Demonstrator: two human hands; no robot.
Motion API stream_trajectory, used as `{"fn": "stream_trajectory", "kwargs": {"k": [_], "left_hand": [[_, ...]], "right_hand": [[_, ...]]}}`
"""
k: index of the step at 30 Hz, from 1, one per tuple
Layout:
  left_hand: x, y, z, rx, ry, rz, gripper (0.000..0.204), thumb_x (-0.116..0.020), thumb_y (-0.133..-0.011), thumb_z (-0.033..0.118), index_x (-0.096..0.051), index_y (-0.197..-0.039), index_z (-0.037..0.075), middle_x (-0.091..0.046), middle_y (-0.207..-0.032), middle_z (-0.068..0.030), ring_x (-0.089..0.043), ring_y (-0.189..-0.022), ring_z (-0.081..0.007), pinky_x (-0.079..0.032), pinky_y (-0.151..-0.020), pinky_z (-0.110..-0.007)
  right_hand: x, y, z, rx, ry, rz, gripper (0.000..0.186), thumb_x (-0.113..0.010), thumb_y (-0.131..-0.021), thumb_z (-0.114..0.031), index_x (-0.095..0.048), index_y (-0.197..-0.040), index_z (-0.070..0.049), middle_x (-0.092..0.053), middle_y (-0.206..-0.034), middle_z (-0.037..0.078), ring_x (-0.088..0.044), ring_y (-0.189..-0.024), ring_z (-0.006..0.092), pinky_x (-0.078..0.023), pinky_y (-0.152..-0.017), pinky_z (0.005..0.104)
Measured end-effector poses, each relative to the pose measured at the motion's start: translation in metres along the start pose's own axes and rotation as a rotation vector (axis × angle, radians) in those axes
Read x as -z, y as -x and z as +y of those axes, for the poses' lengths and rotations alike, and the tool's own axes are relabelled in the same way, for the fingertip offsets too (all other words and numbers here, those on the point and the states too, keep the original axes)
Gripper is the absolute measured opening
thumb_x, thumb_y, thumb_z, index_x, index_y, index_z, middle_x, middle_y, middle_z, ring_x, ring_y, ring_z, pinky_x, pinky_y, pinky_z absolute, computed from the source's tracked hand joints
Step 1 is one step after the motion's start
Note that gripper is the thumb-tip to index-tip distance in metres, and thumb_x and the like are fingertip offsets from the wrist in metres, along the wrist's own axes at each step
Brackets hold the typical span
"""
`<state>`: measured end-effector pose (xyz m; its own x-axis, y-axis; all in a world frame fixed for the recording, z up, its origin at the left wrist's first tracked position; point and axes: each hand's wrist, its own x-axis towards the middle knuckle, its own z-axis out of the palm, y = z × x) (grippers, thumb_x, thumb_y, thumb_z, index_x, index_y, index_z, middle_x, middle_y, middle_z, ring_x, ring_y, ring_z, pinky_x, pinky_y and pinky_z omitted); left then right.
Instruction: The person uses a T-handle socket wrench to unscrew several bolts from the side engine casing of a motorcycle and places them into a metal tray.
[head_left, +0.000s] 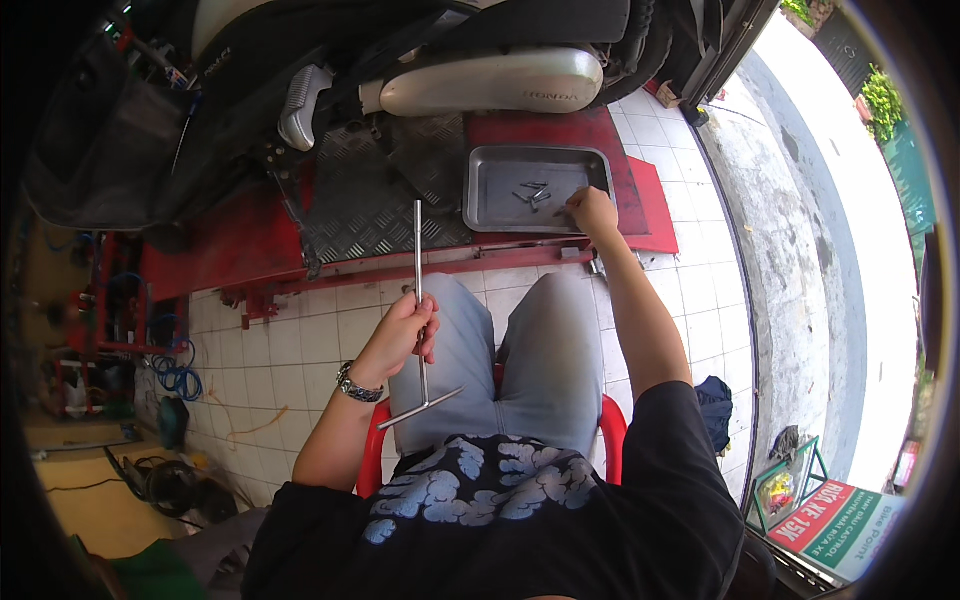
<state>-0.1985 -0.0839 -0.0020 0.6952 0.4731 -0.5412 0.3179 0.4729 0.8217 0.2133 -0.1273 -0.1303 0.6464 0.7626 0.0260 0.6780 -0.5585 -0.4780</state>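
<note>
My left hand (413,327) is closed round the long shaft of a metal T-handle wrench (419,250). The wrench stands over my left thigh, its shaft end pointing away from me and its crossbar near my lap. At the far right, my right hand (594,212) reaches over the near right corner of a grey metal tray (478,190). Its fingers are pinched together and pointing down into the tray; what they hold, if anything, is too small to make out. Several small bolts (537,193) lie loose in the middle of the tray.
The tray sits on a red lift platform (400,272) with a dark tread plate. A motor scooter with a silver exhaust cover (490,80) stands above it. Blue hose (178,378) lies coiled at left. A red chair (613,432) is under me; a sign stands at lower right.
</note>
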Motion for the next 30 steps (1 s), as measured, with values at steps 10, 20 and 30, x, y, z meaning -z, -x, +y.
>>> {"fn": "stream_trajectory", "kwargs": {"k": [10,20,30], "left_hand": [[-0.002,-0.007,-0.004,0.041,0.022,-0.022,0.02,-0.038,-0.107,0.025,-0.047,-0.102,0.008,-0.05,-0.075,-0.0021,-0.048,-0.048,-0.0104,-0.05,-0.048,-0.029],[-0.014,-0.085,0.025,-0.104,0.34,-0.035,0.017,-0.043,-0.105,0.027,-0.049,-0.104,0.011,-0.05,-0.076,0.0009,-0.049,-0.056,-0.01,-0.052,-0.057,-0.033],[-0.024,-0.101,0.034,-0.082,0.346,-0.126,0.031,-0.04,-0.107,0.031,-0.051,-0.12,0.005,-0.053,-0.082,0.0006,-0.055,-0.065,-0.0095,-0.053,-0.063,-0.032]], "right_hand": [[0.048,0.065,-0.044,0.109,-0.557,0.148,0.028,-0.069,-0.087,-0.021,-0.07,-0.105,0.001,-0.07,-0.092,0.016,-0.068,-0.084,0.025,-0.052,-0.076,0.0353],[0.05,0.225,-0.121,0.155,-0.909,-0.519,0.043,-0.06,-0.096,-0.038,-0.063,-0.12,-0.002,-0.068,-0.106,0.017,-0.065,-0.095,0.0278,-0.049,-0.084,0.0385],[0.049,0.227,-0.131,0.494,-0.569,-0.249,0.013,-0.067,-0.085,-0.016,-0.063,-0.089,-0.005,-0.058,-0.083,0.011,-0.053,-0.079,0.034,-0.042,-0.072,0.0453]]}}
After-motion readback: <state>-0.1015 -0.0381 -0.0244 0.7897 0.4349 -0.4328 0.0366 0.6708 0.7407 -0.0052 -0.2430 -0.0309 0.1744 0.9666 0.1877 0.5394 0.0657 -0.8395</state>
